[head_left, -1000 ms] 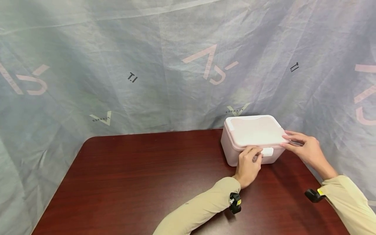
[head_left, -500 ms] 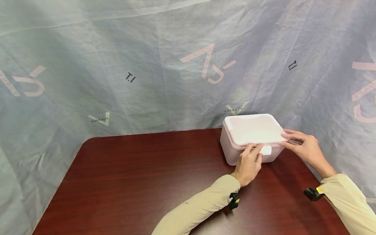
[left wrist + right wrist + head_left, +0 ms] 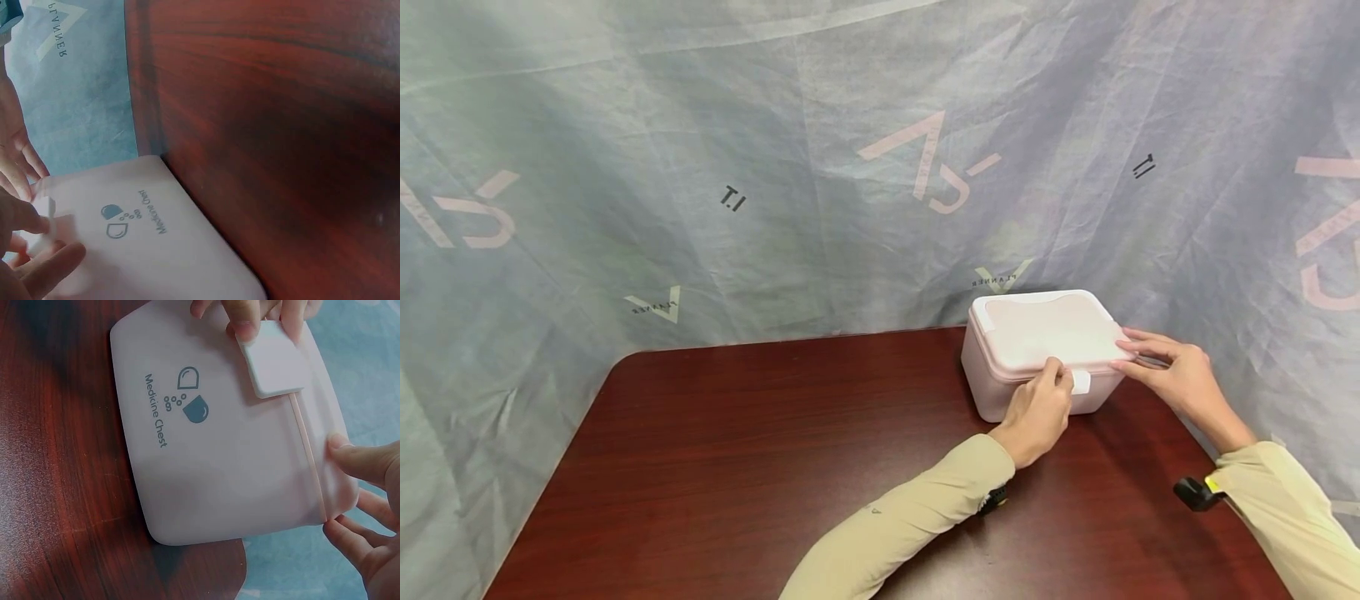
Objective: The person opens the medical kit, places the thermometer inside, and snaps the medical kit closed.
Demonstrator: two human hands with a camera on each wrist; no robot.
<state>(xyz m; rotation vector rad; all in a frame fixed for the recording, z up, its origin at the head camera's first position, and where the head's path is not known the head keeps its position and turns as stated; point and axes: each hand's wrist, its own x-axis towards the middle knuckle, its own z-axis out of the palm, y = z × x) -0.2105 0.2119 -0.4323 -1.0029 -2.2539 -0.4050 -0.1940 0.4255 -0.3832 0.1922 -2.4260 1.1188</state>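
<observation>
A pale pink medicine chest (image 3: 988, 387) with its lid (image 3: 1052, 329) down stands at the far right of the table. Its front, printed "Medicine Chest", shows in both wrist views. On the front, a white latch (image 3: 275, 362) overlaps the seam below the lid. My left hand (image 3: 1037, 412) is at this latch, thumb and fingertips pinching its left part and partly covering it in the head view. At the chest's right front corner, my right hand (image 3: 1180, 379) holds the lid, the thumb (image 3: 347, 453) on its front edge and the fingers along the side.
The dark red wooden table (image 3: 760, 442) extends left and in front of the chest. A grey printed cloth (image 3: 775, 167) hangs behind it and along both sides, close to the chest's back. Each wrist carries a small black camera (image 3: 1197, 494).
My left hand has turned and its fingers have shifted up and right over the latch, covering more of it. The right hand stays at the lid corner. The chest keeps its place.
</observation>
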